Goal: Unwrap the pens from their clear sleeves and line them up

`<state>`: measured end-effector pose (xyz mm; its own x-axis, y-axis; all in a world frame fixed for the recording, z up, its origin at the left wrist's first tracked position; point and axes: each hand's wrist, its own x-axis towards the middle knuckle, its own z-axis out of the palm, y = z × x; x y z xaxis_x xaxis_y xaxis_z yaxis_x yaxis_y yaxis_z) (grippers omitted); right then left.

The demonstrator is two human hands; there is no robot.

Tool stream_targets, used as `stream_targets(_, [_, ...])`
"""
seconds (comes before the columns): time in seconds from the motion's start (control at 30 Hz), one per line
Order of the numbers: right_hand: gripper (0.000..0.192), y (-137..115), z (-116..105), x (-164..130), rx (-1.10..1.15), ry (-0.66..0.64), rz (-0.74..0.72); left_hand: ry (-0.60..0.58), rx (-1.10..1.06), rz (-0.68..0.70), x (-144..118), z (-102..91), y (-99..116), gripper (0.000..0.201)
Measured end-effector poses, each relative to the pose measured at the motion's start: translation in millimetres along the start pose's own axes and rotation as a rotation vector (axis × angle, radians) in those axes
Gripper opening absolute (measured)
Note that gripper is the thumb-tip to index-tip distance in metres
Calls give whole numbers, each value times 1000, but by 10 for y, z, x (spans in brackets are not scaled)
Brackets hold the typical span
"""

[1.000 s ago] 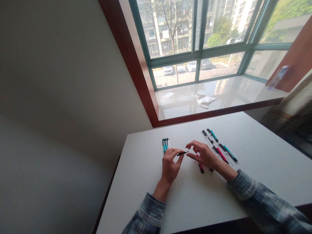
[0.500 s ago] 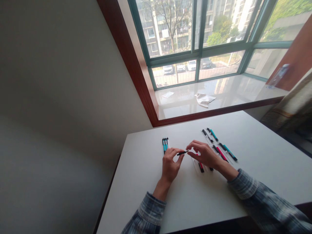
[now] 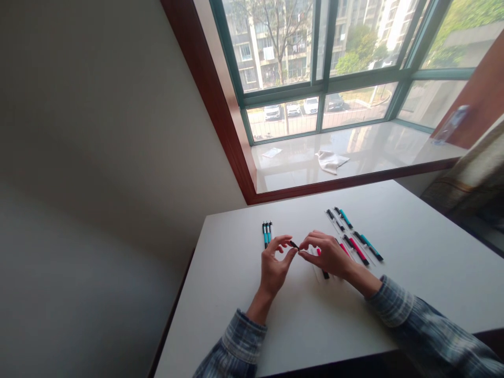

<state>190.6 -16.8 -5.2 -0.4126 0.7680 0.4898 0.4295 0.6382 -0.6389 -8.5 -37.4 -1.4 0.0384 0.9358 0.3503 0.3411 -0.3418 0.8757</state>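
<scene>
Small black pen part (image 3: pixel 294 245): directly between the two hands, raised above the white tabletop (image 3: pixel 315 325), at the level of the fingertips.
Its long axis: a short slant, from far left down to near right.
Which way it points: one end toward the left forefinger, the other toward the right thumb and forefinger; too small to tell which end is the tip.
Nearer hand: neither clearly; each has fingertips at the part.
Left hand (image 3: pixel 274 270): thumb and forefinger curved around the part; whether they grip it or only steady it, I cannot tell.
Right hand (image 3: pixel 331 255): thumb and forefinger appear to pinch the near end.
Beyond the left hand: three turquoise-and-black pens (image 3: pixel 268 233), side by side.
Under the right hand's near edge: a pink-and-black barrel (image 3: pixel 325 274).
Beyond and right of the right hand: turquoise, pink and black pen pieces (image 3: pixel 359 250), lying in slanting rows.
</scene>
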Motion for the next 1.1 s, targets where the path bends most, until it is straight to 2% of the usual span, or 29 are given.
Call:
stream_targets(0.23, [5, -69, 61, 2, -14, -7, -23, -88, -38, -18, -17, 29, 80, 16])
stream_targets(0.37, [4, -43, -7, 29, -28, -39, -16, -111, -64, -29, -6, 21, 58, 17])
stream_targets(0.47, [38, -25, -176, 29, -60, -59, 22, -62, -118, -94, 7, -2, 0, 25])
stream_targets(0.57, [75, -23, -393, -59, -127, -89, 58, -52, -221, -217, 4, -43, -45, 29])
stream_targets(0.7, [101, -59, -553, -282, -190, -216, 62, -29, -330, -292, -54, -92, -11, 27])
stream_targets(0.87, [111, -157, -545, -437, -238, -351, 83, -12, -425, -302, -172, -123, 96, 31])
stream_targets(1.1, [108, -192, -525, -424, -273, -388, 96, -1, -470, -365, -234, -168, 149, 41])
